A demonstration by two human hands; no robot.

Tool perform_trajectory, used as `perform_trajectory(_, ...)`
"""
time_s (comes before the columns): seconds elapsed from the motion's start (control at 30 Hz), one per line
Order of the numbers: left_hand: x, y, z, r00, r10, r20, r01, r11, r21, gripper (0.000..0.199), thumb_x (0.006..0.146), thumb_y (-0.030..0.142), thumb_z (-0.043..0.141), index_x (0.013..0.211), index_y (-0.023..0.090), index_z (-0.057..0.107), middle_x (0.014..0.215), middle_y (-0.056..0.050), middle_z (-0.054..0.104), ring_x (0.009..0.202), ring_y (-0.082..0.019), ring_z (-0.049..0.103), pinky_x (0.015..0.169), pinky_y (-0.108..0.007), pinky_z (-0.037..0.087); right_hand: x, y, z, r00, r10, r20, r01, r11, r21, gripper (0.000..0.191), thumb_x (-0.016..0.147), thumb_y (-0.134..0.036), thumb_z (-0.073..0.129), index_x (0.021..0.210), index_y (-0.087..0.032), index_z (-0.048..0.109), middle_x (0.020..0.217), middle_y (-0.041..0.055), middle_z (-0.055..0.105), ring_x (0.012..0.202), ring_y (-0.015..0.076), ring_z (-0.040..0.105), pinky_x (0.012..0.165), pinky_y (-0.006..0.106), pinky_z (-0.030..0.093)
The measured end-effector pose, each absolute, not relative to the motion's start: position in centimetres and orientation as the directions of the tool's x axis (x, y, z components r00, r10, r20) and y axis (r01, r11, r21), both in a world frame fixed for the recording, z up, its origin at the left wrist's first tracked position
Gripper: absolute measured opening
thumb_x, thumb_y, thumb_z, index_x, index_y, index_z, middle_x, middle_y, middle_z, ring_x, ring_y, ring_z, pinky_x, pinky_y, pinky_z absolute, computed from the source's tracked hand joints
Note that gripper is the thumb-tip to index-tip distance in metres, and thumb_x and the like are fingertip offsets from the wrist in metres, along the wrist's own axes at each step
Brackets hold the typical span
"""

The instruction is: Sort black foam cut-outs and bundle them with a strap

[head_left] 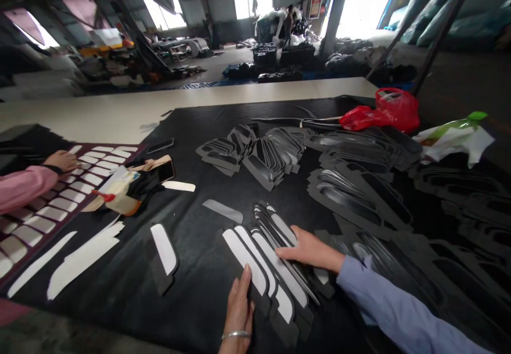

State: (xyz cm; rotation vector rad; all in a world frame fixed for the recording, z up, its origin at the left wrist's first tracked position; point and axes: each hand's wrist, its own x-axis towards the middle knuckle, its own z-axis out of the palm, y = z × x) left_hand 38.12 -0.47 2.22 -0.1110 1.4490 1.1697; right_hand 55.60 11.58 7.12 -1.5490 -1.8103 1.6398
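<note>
In the head view a fanned stack of dark grey cut pieces with white panels (268,261) lies at the near middle of the black-covered table. My left hand (239,301), with a bangle at the wrist, grips the stack's left edge; the thumb rests on the nearest white panel and the fingers go partly beneath. My right hand (305,247) is closed over the right side of the stack, thumb stretched across the pieces. Some of its fingers are hidden. A loose grey strip (222,211) lies just beyond the stack, and a single dark piece with a white panel (163,250) lies to the left.
Piles of dark pieces (359,194) cover the right side. At left are white strips (85,258), a glue bottle (122,200), a phone (160,145) and a co-worker's hand (62,161) over rows of white pieces. A red bag (395,110) sits at the far right.
</note>
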Motion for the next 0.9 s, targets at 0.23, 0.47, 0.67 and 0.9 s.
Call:
perform_trajectory(0.23, 38.7, 0.1, 4.0, -0.291, 0.558, -0.777, -0.645, 0.485, 0.59, 0.057, 0.065, 0.04, 0.073, 0.113, 0.019, 0.05, 0.105, -0.01, 0.065, 0.09, -0.02, 0.064, 0.078, -0.03, 0.049, 54.9, 11.7, 8.1, -0.299, 0.77, -0.564, 0.528, -0.359, -0.77, 0.019, 0.07, -0.029, 0.054, 0.083, -0.015, 0.054, 0.077, 0.0036, 0.064, 0.068, 0.0157, 0.059, 0.056, 0.024, 0.044)
perform_trajectory(0.47, 38.5, 0.0, 3.0, -0.282, 0.642, -0.713, -0.7, 0.371, 0.61, 0.056, 0.062, 0.032, 0.076, 0.11, 0.017, 0.051, 0.108, -0.012, 0.064, 0.097, -0.022, 0.062, 0.082, -0.03, 0.05, 53.1, 11.0, 8.9, -0.281, 0.859, -0.429, 0.735, -0.095, -0.671, 0.027, 0.059, -0.021, 0.06, 0.085, -0.014, 0.053, 0.079, 0.0047, 0.064, 0.069, 0.0163, 0.058, 0.059, 0.025, 0.043)
perform_trajectory(0.67, 36.5, -1.4, 1.5, 0.075, 0.757, -0.65, -0.89, 0.345, 0.298, 0.054, 0.067, 0.046, 0.069, 0.109, 0.014, 0.058, 0.107, -0.014, 0.065, 0.11, -0.026, 0.055, 0.095, -0.038, 0.044, 51.6, 8.5, 11.4, -0.39, 0.73, -0.561, 0.494, -0.349, -0.797, 0.036, 0.059, -0.027, 0.06, 0.093, -0.014, 0.054, 0.082, 0.0041, 0.066, 0.067, 0.0163, 0.061, 0.057, 0.025, 0.048)
perform_trajectory(0.9, 35.8, -2.1, -0.3, 0.227, 0.769, -0.598, -0.895, 0.407, 0.183, 0.046, 0.069, 0.036, 0.07, 0.106, 0.012, 0.06, 0.107, -0.015, 0.065, 0.105, -0.028, 0.058, 0.095, -0.041, 0.044, 51.7, 7.1, 8.3, -0.431, 0.601, -0.673, 0.249, -0.638, -0.729, 0.053, 0.057, -0.038, 0.073, 0.1, -0.015, 0.051, 0.088, 0.0068, 0.068, 0.073, 0.0188, 0.065, 0.067, 0.03, 0.052)
